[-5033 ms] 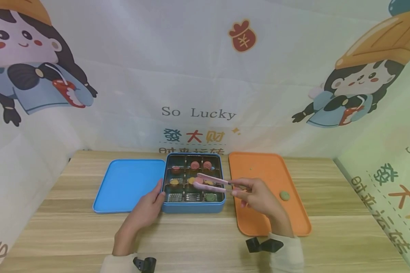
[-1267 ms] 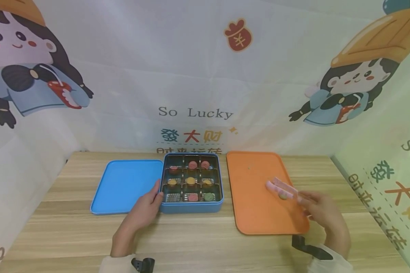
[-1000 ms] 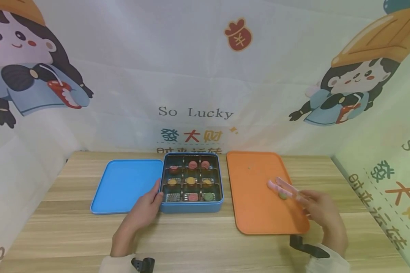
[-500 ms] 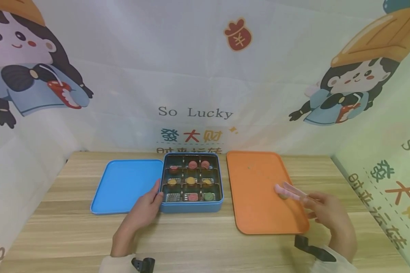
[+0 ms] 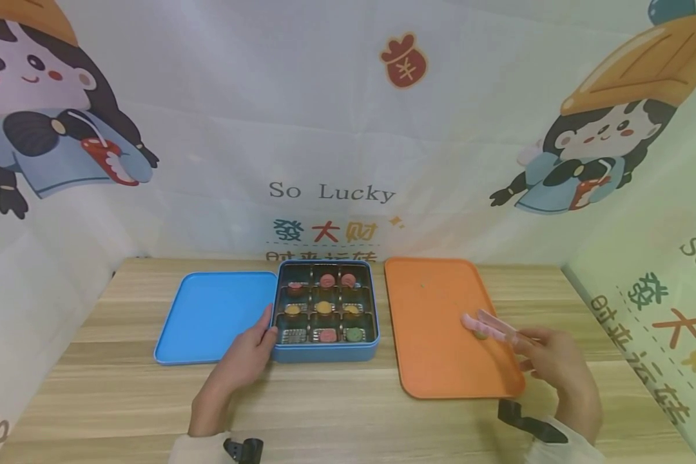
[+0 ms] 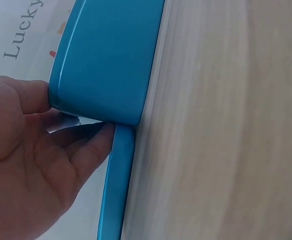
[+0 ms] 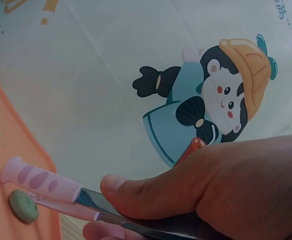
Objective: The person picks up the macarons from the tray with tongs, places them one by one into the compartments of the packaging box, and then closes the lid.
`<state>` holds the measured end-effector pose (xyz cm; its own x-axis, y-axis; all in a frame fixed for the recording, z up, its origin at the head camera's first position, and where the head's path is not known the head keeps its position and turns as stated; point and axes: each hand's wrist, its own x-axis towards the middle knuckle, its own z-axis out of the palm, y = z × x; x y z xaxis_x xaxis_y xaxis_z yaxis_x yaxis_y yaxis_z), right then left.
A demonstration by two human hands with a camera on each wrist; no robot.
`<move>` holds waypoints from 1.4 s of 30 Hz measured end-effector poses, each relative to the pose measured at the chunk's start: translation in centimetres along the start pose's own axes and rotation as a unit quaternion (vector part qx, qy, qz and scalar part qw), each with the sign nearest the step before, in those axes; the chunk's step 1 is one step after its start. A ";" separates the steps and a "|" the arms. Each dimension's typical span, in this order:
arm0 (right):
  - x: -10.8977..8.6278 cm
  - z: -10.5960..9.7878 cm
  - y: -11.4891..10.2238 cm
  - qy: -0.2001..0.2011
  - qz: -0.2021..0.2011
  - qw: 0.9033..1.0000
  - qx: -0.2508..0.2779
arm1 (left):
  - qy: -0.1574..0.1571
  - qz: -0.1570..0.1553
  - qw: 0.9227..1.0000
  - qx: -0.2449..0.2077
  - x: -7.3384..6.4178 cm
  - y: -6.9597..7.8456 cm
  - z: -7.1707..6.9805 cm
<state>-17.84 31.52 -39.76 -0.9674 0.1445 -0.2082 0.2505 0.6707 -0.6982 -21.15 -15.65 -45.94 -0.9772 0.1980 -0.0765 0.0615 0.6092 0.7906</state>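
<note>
My left hand (image 5: 248, 356) holds the left side of the blue box (image 5: 326, 353); in the left wrist view the thumb (image 6: 33, 96) touches its rim and the bent fingers lie against its side. Inside, a divided liner holds pink pieces at the back, yellow pieces (image 5: 323, 307) in the middle row, and a pink piece (image 5: 327, 335) beside a green piece (image 5: 354, 334) in front. With thumb and fingers my right hand (image 5: 557, 361) grips pink-tipped tongs (image 5: 493, 327) over the orange tray (image 5: 435, 361). A green macaron-like piece (image 7: 23, 206) sits at their tips; whether they pinch it I cannot tell.
Left of the box lies a light blue lid (image 5: 217, 316). Tiny crumbs dot the orange tray. Everything stands on a wooden table (image 5: 325, 412), with a printed cloth (image 5: 238, 129) hanging behind and at the sides.
Five seconds ago the tongs held a pink piece over the box; it now lies in the front middle compartment. The tongs moved right to the green piece and shifted slightly there. The left hand stayed.
</note>
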 end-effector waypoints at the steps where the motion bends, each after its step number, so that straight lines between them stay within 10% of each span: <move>1: 0.0 0.1 0.0 -0.001 -0.003 1.000 0.000 | 0.000 0.000 1.000 0.000 0.0 0.0 0.0; 42: -0.7 -0.9 0.5 -0.006 -0.011 1.000 -0.012 | 0.000 -0.006 1.000 0.007 0.1 0.0 0.1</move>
<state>-17.05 32.38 -39.34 -0.9720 0.1208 -0.2014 0.2280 0.6915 -0.6855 -21.23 -15.53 -45.96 -0.9778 0.1907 -0.0863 0.0524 0.6222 0.7811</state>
